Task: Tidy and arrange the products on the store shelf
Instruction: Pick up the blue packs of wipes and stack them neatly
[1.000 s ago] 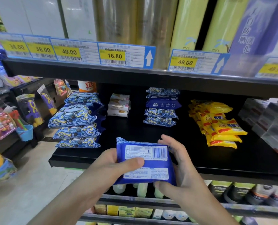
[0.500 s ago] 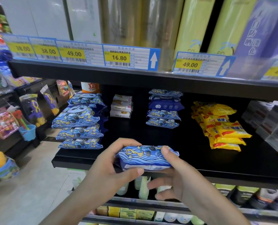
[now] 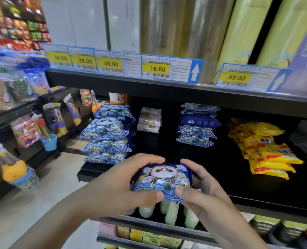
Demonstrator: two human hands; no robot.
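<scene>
The panda-print packet [image 3: 162, 182] is held face up at the front edge of the black shelf [image 3: 256, 178], just above the lip. The left hand [image 3: 124, 184] grips its left side, fingers curled over the far edge and thumb on the near edge; the right hand [image 3: 201, 187] grips the right side in the same manner.

Step in hand, as judged: the packet is oriented for placing but not yet set down. The next move calls for carrying it inward to one of the matching stacks. The left stack of panda packets [image 3: 107, 135] stands at the shelf's left end, leaning and uneven; the rear stack of blue packets [image 3: 197, 123] sits deeper, towards the back.

Open room: bare shelf lies between the two stacks and forward of the rear stack. The yellow packets [image 3: 267, 150] lie well apart towards the right. The upper shelf rail with price tags [image 3: 156, 69] limits headroom on lifting.
</scene>
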